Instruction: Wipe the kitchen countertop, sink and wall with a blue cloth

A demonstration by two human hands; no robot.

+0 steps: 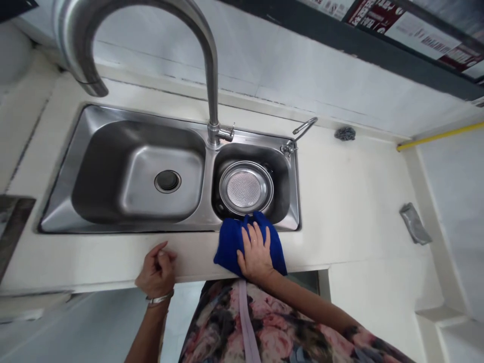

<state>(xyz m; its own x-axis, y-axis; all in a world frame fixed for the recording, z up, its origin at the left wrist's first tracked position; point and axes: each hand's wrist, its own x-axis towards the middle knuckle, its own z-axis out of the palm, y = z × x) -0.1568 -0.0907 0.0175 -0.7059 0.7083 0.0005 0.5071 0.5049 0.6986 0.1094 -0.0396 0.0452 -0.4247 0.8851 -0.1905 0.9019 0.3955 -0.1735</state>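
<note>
My right hand point(256, 252) lies flat, fingers spread, on a blue cloth point(230, 242) at the front edge of the white counter point(340, 201), just before the small right basin of the steel sink point(64, 201). My left hand point(157, 272) rests on the counter's front edge with its fingers curled in and nothing visible in them; a metal bangle sits on its wrist. A round perforated strainer point(245, 189) lies in the small basin. The large left basin has a dark drain point(167, 180).
A tall curved tap point(209, 65) rises between the basins, and a small tap point(300, 132) stands at the sink's right corner. A steel scourer point(345, 133) lies by the back wall. A grey object point(415, 223) lies at the counter's right. A yellow pipe point(438, 136) runs along the right wall.
</note>
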